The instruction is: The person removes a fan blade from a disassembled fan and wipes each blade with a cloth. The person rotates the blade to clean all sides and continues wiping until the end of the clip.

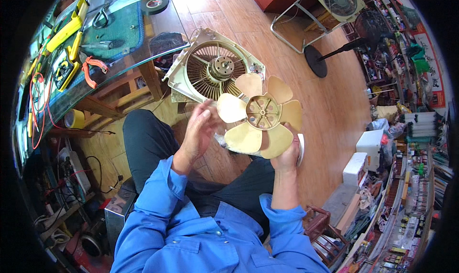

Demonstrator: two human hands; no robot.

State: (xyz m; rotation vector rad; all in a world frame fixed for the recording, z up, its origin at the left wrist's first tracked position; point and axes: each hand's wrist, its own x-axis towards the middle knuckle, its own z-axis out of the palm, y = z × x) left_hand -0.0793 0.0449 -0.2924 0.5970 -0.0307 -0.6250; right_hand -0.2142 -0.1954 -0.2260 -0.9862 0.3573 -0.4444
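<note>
My right hand [289, 154] grips a yellowed plastic fan blade [264, 111] by its lower right edge. The blade has several rounded petals around a ribbed hub that faces up at me. My left hand [195, 133] is raised just left of the blade, fingers apart and a little blurred, with nothing seen in it. Beyond both hands stands the fan housing [189, 77], a cream square frame with a round slatted grille. At its centre sits a round motor mount [223, 67], and loose wiring shows at its right corner.
A glass-topped workbench [158, 47] at the left bears a green mat, yellow-handled tools, red-handled pliers [94, 71], a multimeter [63, 71] and black tape [155, 4]. A pedestal stand [316, 61] and a box fan [338, 3] are at far right. Crowded shelves [406, 215] line the right side.
</note>
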